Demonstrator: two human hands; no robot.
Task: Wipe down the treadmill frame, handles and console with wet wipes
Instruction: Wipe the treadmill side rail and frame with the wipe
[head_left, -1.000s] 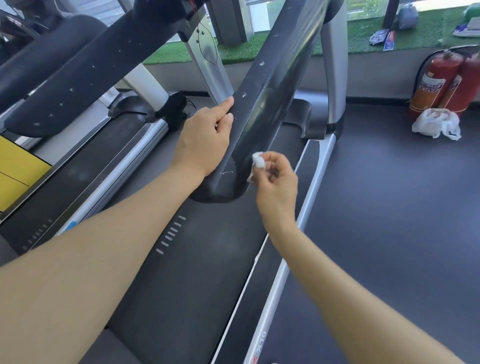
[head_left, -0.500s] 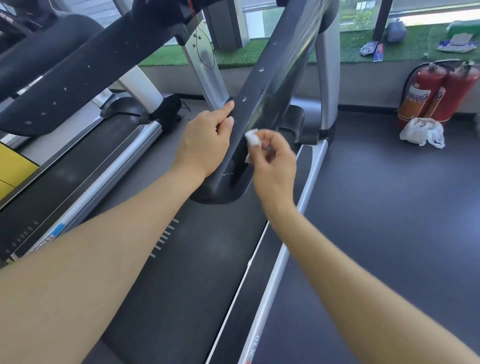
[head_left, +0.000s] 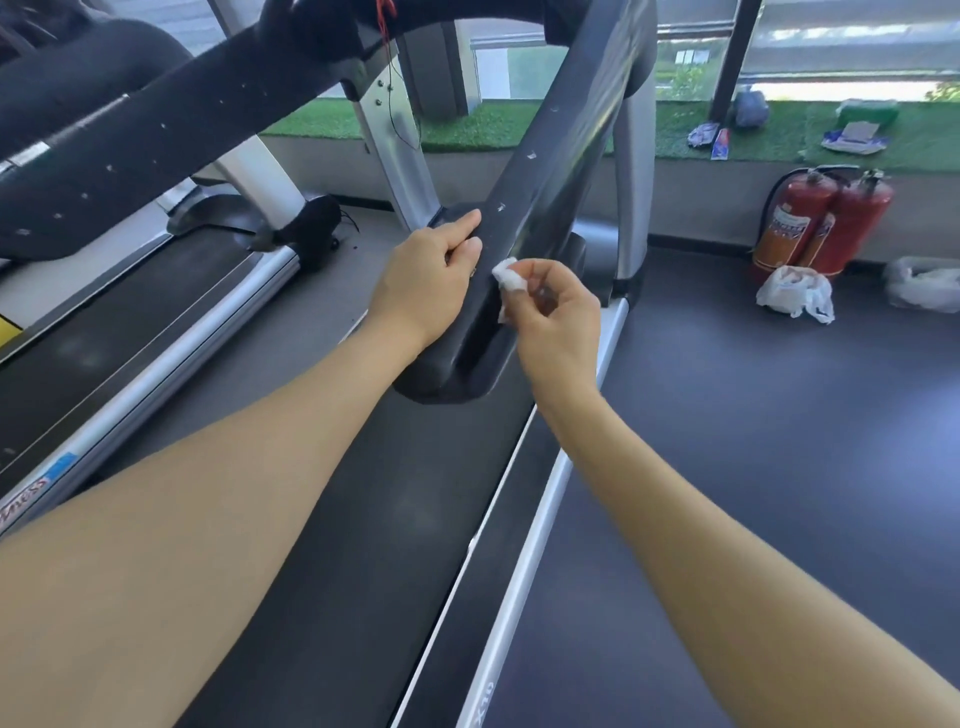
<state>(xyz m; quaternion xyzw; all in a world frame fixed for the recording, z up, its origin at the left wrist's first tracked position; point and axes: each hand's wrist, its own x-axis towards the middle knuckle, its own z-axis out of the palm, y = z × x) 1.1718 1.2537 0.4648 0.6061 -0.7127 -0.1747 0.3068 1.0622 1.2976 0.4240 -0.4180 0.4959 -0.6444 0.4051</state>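
Treadmill belt (head_left: 332, 519): dark, runs beneath both forearms; silver side rail (head_left: 524, 561) along its right edge.
Wet wipe (head_left: 508, 278): small white wad, pinched at the fingertips of the right hand (head_left: 558, 317), pressed against the right side of the black handrail (head_left: 530, 208) near its lower end.
Right hand: fingers curled, back of hand facing the camera, forearm extended from lower right.
Left hand (head_left: 423, 280): grips the handrail's left side, index finger extended along the upper surface, thumb tucked below.
Plastic bags (head_left: 795, 293): white, on the floor; contents cannot be determined.
Fire extinguishers (head_left: 821, 223): two, red, upright against the wall, directly behind the nearer bag.
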